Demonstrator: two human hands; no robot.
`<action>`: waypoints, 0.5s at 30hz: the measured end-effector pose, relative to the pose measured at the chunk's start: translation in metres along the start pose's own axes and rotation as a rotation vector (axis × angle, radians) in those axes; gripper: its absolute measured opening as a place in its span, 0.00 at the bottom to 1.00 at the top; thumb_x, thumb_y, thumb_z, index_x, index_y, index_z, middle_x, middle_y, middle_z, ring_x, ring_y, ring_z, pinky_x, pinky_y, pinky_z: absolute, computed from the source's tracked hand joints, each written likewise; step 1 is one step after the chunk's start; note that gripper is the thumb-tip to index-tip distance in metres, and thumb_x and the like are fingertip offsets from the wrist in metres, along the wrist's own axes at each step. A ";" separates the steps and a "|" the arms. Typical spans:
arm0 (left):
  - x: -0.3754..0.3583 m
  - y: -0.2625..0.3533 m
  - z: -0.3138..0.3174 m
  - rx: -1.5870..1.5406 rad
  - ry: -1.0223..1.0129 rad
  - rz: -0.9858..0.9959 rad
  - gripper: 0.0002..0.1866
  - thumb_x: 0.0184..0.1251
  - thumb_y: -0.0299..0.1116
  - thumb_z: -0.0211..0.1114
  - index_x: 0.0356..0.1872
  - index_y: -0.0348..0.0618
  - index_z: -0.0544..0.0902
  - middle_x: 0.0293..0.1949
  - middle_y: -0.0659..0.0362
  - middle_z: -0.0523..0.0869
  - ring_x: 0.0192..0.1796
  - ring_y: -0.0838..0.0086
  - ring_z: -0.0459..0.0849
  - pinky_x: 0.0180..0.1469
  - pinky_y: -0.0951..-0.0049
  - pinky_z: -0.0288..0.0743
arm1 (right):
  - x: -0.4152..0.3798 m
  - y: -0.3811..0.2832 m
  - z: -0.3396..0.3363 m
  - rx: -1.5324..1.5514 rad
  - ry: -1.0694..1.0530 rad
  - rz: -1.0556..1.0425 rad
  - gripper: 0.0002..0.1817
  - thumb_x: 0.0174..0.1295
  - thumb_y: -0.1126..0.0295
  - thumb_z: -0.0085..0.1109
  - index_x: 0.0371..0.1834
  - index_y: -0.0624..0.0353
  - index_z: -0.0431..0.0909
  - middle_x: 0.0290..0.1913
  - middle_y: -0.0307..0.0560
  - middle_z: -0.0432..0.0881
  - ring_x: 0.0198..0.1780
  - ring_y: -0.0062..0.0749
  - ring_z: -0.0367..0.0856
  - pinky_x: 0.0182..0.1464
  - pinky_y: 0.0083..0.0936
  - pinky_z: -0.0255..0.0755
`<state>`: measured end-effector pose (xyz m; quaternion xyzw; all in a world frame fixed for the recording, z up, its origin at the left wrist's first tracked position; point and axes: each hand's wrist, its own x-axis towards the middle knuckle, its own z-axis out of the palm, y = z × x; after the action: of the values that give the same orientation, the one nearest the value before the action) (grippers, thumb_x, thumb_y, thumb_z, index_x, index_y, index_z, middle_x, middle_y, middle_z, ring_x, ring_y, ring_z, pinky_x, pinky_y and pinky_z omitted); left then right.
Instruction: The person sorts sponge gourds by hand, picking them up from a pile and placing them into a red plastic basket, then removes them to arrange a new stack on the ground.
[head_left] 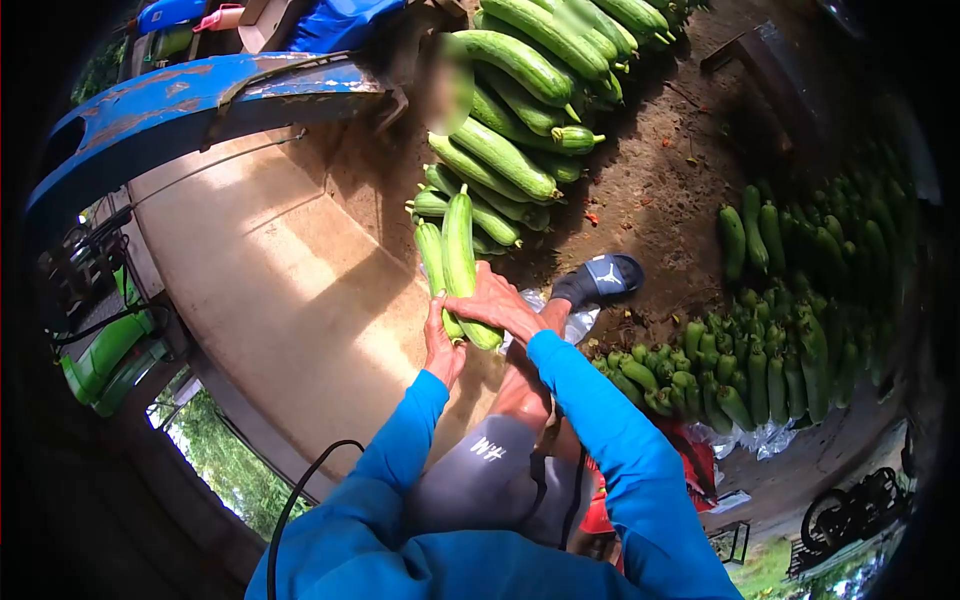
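Two long green gourds lie side by side between my hands. My left hand is closed around the lower part of the left gourd. Over the right gourd, my right hand is wrapped near its lower end. Both gourds point away from me, their far ends close to a large pile of green gourds. The fingertips of both hands are partly hidden by the gourds.
A tan curved surface spreads to the left beneath a blue metal beam. Many upright gourds stand at the right. A sandaled foot rests on the dirt ground. Red and clear plastic lies beside my legs.
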<state>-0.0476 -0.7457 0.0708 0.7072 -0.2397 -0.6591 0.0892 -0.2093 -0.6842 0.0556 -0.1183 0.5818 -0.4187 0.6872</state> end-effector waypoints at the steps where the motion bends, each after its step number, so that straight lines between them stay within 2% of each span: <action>1: 0.017 -0.005 -0.003 -0.057 0.052 0.054 0.29 0.68 0.58 0.63 0.63 0.53 0.76 0.56 0.61 0.84 0.56 0.69 0.84 0.57 0.63 0.80 | 0.014 -0.004 0.003 -0.125 0.021 -0.044 0.47 0.49 0.41 0.70 0.63 0.68 0.66 0.56 0.69 0.79 0.58 0.60 0.80 0.59 0.46 0.74; 2: 0.027 -0.006 0.000 -0.112 0.104 0.107 0.27 0.69 0.57 0.63 0.62 0.54 0.76 0.53 0.61 0.84 0.54 0.70 0.84 0.54 0.63 0.81 | 0.027 -0.007 0.005 -0.248 0.042 -0.088 0.49 0.47 0.41 0.70 0.63 0.68 0.65 0.57 0.72 0.78 0.59 0.63 0.79 0.60 0.49 0.74; 4: 0.052 -0.008 0.011 -0.110 0.158 0.123 0.22 0.70 0.59 0.61 0.55 0.58 0.79 0.48 0.64 0.84 0.45 0.74 0.84 0.37 0.72 0.77 | 0.046 -0.014 -0.002 -0.350 0.109 -0.224 0.46 0.49 0.47 0.69 0.64 0.68 0.64 0.60 0.70 0.76 0.56 0.66 0.79 0.58 0.51 0.74; 5: 0.066 -0.009 0.017 -0.107 0.140 0.161 0.21 0.70 0.59 0.61 0.54 0.58 0.79 0.47 0.65 0.84 0.44 0.75 0.83 0.36 0.71 0.77 | 0.052 -0.018 -0.009 -0.395 0.153 -0.255 0.45 0.51 0.49 0.67 0.65 0.69 0.64 0.61 0.69 0.74 0.57 0.64 0.78 0.58 0.51 0.74; 6: 0.082 -0.011 0.025 -0.099 0.121 0.239 0.21 0.71 0.57 0.61 0.53 0.55 0.80 0.47 0.63 0.83 0.44 0.74 0.82 0.38 0.70 0.78 | 0.058 -0.023 -0.015 -0.441 0.195 -0.285 0.43 0.53 0.51 0.66 0.66 0.69 0.64 0.63 0.68 0.72 0.58 0.63 0.77 0.58 0.50 0.73; 8: 0.085 -0.002 0.063 -0.068 0.065 0.403 0.23 0.70 0.52 0.64 0.53 0.44 0.78 0.48 0.60 0.81 0.52 0.70 0.81 0.54 0.69 0.76 | 0.072 -0.014 -0.025 -0.565 0.378 -0.363 0.39 0.57 0.55 0.61 0.68 0.70 0.64 0.64 0.67 0.70 0.60 0.60 0.72 0.58 0.49 0.73; 9: 0.097 -0.001 0.064 0.012 0.002 0.343 0.26 0.70 0.53 0.64 0.56 0.43 0.77 0.50 0.58 0.81 0.54 0.70 0.80 0.56 0.68 0.75 | 0.073 -0.009 -0.026 -0.578 0.455 -0.348 0.37 0.60 0.55 0.58 0.68 0.70 0.65 0.66 0.70 0.67 0.65 0.61 0.68 0.60 0.47 0.72; 10: 0.108 -0.002 0.062 0.093 -0.063 0.283 0.28 0.70 0.54 0.64 0.59 0.41 0.76 0.53 0.57 0.80 0.56 0.69 0.79 0.58 0.67 0.74 | 0.077 0.006 -0.023 -0.664 0.621 -0.426 0.37 0.59 0.56 0.61 0.67 0.69 0.65 0.67 0.70 0.66 0.67 0.66 0.65 0.64 0.49 0.69; 12: 0.119 -0.006 0.067 0.324 -0.033 0.199 0.35 0.69 0.57 0.64 0.63 0.37 0.72 0.58 0.54 0.78 0.58 0.67 0.77 0.59 0.66 0.74 | 0.068 0.030 -0.023 -0.623 0.626 -0.445 0.37 0.58 0.58 0.62 0.67 0.69 0.65 0.71 0.69 0.62 0.69 0.67 0.63 0.67 0.50 0.66; 13: 0.144 -0.024 0.048 0.291 -0.085 0.235 0.40 0.67 0.62 0.64 0.64 0.34 0.70 0.61 0.52 0.75 0.60 0.66 0.76 0.60 0.65 0.73 | 0.056 0.036 -0.025 -0.565 0.599 -0.468 0.36 0.57 0.60 0.62 0.67 0.69 0.65 0.72 0.69 0.61 0.70 0.67 0.62 0.68 0.50 0.66; 15: 0.130 -0.016 0.053 0.307 -0.176 0.208 0.40 0.66 0.67 0.61 0.65 0.45 0.69 0.61 0.56 0.75 0.60 0.66 0.77 0.55 0.61 0.75 | 0.033 0.049 -0.024 -0.436 0.577 -0.489 0.35 0.56 0.65 0.64 0.67 0.66 0.66 0.72 0.68 0.60 0.69 0.67 0.64 0.69 0.50 0.65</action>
<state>-0.0938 -0.7810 -0.0578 0.6238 -0.4159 -0.6612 0.0266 -0.2101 -0.6693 -0.0063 -0.2730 0.7797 -0.4523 0.3362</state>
